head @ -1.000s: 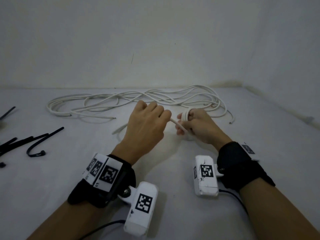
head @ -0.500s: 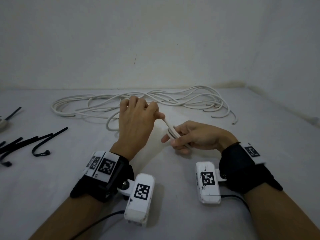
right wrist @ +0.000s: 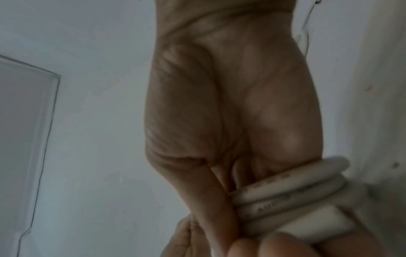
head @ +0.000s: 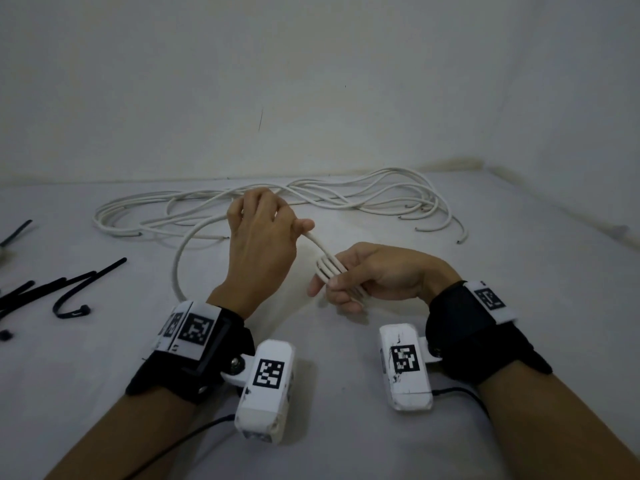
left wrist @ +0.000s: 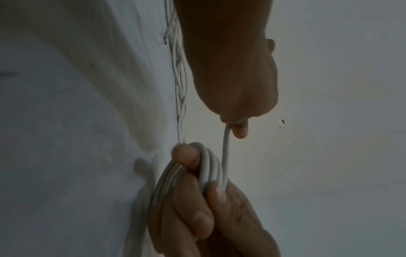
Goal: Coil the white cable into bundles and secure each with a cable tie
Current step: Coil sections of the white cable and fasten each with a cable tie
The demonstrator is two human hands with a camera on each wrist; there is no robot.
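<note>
Head view showed the right hand at about 4 o'clock from the left hand, its fingers curled round a small coil of white cable. From the coil one strand rose toward 11 o'clock into the left hand, pinched between thumb and fingers, then looped down to the white tabletop. Loose cable lay spread at 12 o'clock along the wall. Black cable ties lay at 9 o'clock, well apart from both hands.
</note>
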